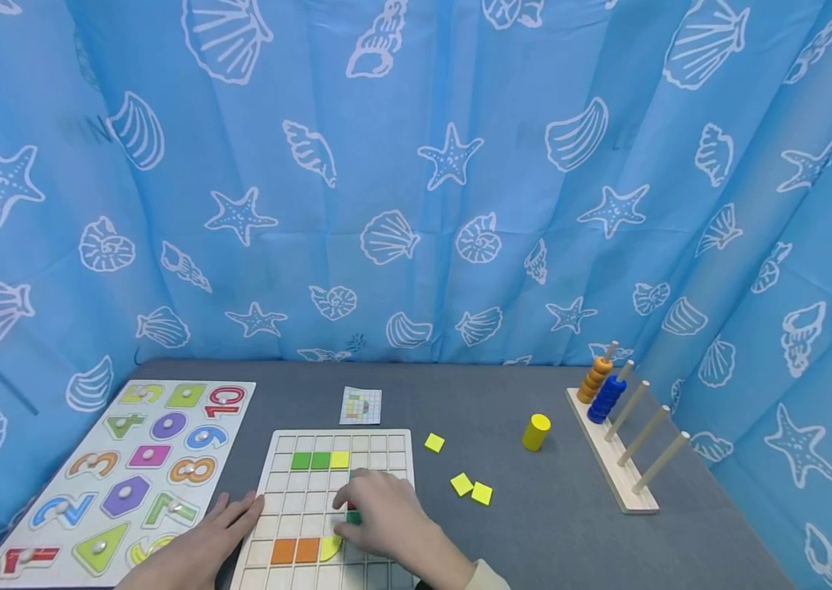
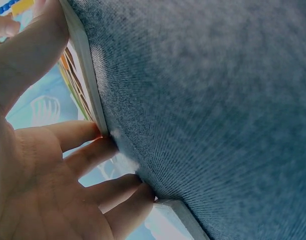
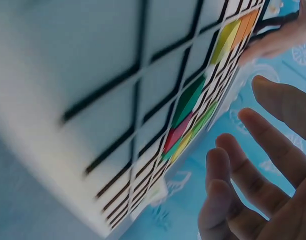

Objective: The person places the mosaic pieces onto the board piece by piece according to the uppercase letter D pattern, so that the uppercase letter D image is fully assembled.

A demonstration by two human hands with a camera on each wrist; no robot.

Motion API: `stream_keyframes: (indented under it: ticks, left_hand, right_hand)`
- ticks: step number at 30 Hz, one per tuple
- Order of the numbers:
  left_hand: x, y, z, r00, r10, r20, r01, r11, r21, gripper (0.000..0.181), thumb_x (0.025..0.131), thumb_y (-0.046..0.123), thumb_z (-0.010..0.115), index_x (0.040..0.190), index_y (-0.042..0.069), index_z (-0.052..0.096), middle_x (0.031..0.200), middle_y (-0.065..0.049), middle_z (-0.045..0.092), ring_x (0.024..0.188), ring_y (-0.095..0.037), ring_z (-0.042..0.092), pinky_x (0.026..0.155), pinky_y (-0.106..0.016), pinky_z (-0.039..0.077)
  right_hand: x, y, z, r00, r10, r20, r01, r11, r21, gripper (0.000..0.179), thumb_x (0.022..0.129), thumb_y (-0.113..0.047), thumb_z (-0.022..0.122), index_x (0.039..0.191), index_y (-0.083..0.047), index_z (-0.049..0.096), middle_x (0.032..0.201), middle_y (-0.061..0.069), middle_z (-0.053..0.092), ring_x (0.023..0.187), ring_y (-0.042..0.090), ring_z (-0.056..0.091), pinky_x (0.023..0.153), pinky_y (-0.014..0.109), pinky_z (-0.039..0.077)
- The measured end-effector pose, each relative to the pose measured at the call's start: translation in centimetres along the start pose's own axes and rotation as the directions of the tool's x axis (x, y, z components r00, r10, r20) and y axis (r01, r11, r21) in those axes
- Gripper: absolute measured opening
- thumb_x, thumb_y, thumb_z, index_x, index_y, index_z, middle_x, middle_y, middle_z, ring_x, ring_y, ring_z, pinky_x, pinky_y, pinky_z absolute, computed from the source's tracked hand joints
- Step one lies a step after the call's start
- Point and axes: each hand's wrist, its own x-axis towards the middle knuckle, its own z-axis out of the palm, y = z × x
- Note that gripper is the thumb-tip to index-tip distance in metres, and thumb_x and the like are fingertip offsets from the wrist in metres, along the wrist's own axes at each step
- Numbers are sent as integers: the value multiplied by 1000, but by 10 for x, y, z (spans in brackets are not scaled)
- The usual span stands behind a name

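A pale grid board lies on the table with coloured tiles in its cells: green tiles, a yellow tile, orange tiles and a yellow tile with a rounded edge. My left hand rests at the board's left edge; in the left wrist view its straight fingers touch the board's side. Over the board's right half hovers my right hand, partly covering red and dark green tiles. Its loosely bent fingers hold nothing in the right wrist view.
Loose yellow square tiles lie right of the board, and a small pattern card behind it. Left stands a number-and-shape puzzle board. Farther right are a yellow cylinder and a peg rack with rings. A blue curtain hangs behind.
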Motion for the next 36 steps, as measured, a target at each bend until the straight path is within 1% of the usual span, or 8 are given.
stream_keyframes:
  ticks: [3, 8, 14, 19, 22, 28, 33, 36]
  left_hand:
    - [0, 0, 0, 1000, 13, -2, -13, 1000, 4, 112, 79, 53, 84, 156, -9, 31, 159, -37, 32, 136, -77, 20, 93, -82, 38]
    - [-1, 0, 0, 1000, 6, 0, -5, 1000, 14, 112, 80, 54, 83, 156, -8, 30, 159, -36, 33, 136, -77, 19, 93, -82, 38]
    - [-2, -1, 0, 1000, 16, -9, -16, 999, 33, 112, 79, 55, 83, 155, -10, 31, 157, -37, 34, 135, -78, 22, 93, -80, 41]
    - [-2, -3, 1, 999, 32, -21, -32, 999, 43, 112, 79, 55, 83, 154, -11, 32, 157, -38, 35, 134, -78, 23, 92, -79, 42]
    - [-2, -3, 1, 999, 38, -20, -38, 998, 43, 112, 80, 55, 83, 154, -11, 32, 157, -38, 34, 134, -78, 23, 91, -79, 42]
    - [1, -5, 2, 1000, 27, -11, -27, 999, 29, 112, 80, 55, 83, 155, -10, 31, 157, -38, 33, 135, -78, 22, 92, -81, 40]
    - [1, -4, 1, 1000, 21, -10, -20, 999, 34, 112, 79, 55, 83, 155, -9, 31, 157, -38, 34, 135, -77, 23, 92, -80, 41]
    - [0, -2, 0, 1000, 26, -9, -26, 999, 33, 112, 80, 54, 83, 155, -10, 31, 157, -38, 34, 134, -78, 23, 92, -79, 42]
  right_hand:
    - [-6, 13, -6, 1000, 24, -7, -24, 999, 24, 16, 80, -26, 85, 96, -23, 83, 82, -9, 69, 65, -2, 47, 49, 19, 36]
    - [-18, 39, -15, 997, 76, -7, -75, 995, 62, 17, 80, -25, 85, 96, -19, 83, 84, -6, 69, 71, -1, 54, 54, 20, 41]
    - [-34, 69, -25, 987, 159, 16, -159, 982, 104, 19, 82, -23, 85, 99, -16, 82, 85, -4, 67, 68, 2, 50, 53, 23, 40]
    - [-46, 90, -33, 975, 219, 25, -220, 966, 133, 22, 81, -21, 86, 102, -15, 82, 87, -1, 67, 70, 8, 52, 54, 27, 41]
    - [-52, 102, -37, 958, 284, 39, -286, 950, 123, 25, 80, -22, 87, 103, -13, 81, 89, 1, 66, 71, 12, 52, 56, 30, 41]
    - [-63, 124, -45, 906, 420, 54, -423, 903, 77, 31, 79, -25, 88, 106, -12, 81, 91, 1, 66, 73, 14, 56, 60, 35, 48]
    - [-69, 139, -48, 862, 498, 91, -503, 864, 33, 32, 78, -23, 89, 107, -12, 80, 92, 0, 67, 79, 14, 62, 67, 41, 54]
    - [-70, 144, -46, 839, 533, 113, -538, 843, 20, 32, 78, -20, 89, 108, -12, 80, 93, 1, 67, 81, 15, 62, 70, 42, 55]
